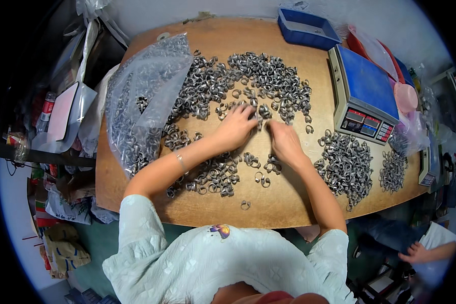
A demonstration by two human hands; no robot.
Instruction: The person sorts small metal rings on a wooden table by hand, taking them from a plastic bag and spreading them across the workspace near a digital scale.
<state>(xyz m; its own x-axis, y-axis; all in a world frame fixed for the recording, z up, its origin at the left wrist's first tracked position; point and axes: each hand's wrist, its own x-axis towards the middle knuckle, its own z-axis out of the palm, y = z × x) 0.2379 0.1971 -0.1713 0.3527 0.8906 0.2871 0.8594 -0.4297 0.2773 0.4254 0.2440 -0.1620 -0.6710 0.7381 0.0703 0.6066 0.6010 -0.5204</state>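
Several small grey metal ring-shaped clips [248, 81] lie heaped across the wooden table [273, 207]. My left hand [236, 126] rests palm down at the near edge of the big heap, fingers curled onto a few clips. My right hand [283, 139] sits beside it, fingertips touching the left hand's over the same small cluster of clips [261, 117]. Whether either hand pinches a clip is hidden by the fingers. More loose clips [215, 175] lie under my left forearm.
A clear plastic bag of clips [139, 101] lies at the left. A weighing scale with a blue top [365, 93] stands at the right, two sorted piles [345, 164] in front of it. A blue tray [306, 28] sits at the back. Another person's hand [415, 252] shows lower right.
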